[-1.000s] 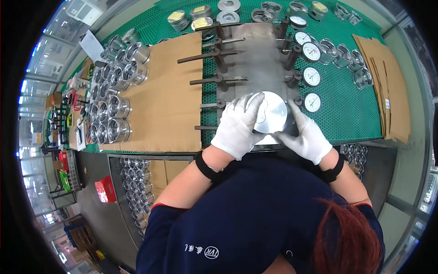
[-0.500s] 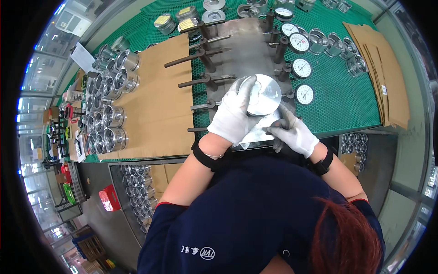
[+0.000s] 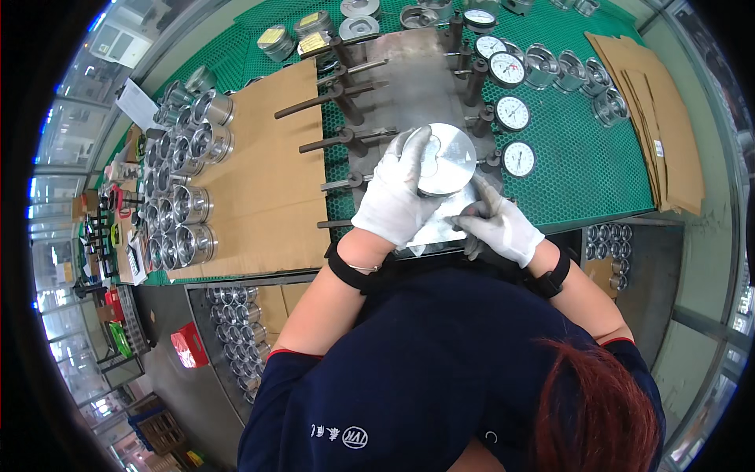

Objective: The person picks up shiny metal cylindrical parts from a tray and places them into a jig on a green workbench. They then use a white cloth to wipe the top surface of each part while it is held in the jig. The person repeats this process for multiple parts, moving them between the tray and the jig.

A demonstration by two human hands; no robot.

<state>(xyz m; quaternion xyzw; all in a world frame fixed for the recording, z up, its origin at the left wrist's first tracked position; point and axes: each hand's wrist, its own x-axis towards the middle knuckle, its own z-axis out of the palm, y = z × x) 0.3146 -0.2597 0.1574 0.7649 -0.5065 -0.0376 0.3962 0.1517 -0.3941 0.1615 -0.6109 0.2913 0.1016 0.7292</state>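
Note:
A shiny round metal piston (image 3: 450,161) lies flat crown up at the near part of a grey metal plate (image 3: 413,82). My left hand (image 3: 399,189), in a white glove, grips its left side, with fingers over the crown. At the piston's lower right is my right hand (image 3: 503,230), also gloved, with darkened fingertips. Its fingers are curled, with one reaching the piston's edge; what they hold, if anything, is hidden. Close by on the right stands a dial gauge (image 3: 518,159) on a post. A bright metal surface (image 3: 440,224) shows between my hands.
Dark clamp posts with rods (image 3: 342,140) line the plate's left side; more dial gauges (image 3: 512,113) line its right. Several pistons (image 3: 193,204) stand beside a cardboard sheet (image 3: 267,173) on the left. Others (image 3: 570,71) stand on the green mat (image 3: 582,157), near stacked cardboard (image 3: 657,134).
The whole view has shifted slightly, so the bench appears a little further left and up. Both hands stay at the piston with nearly the same hold.

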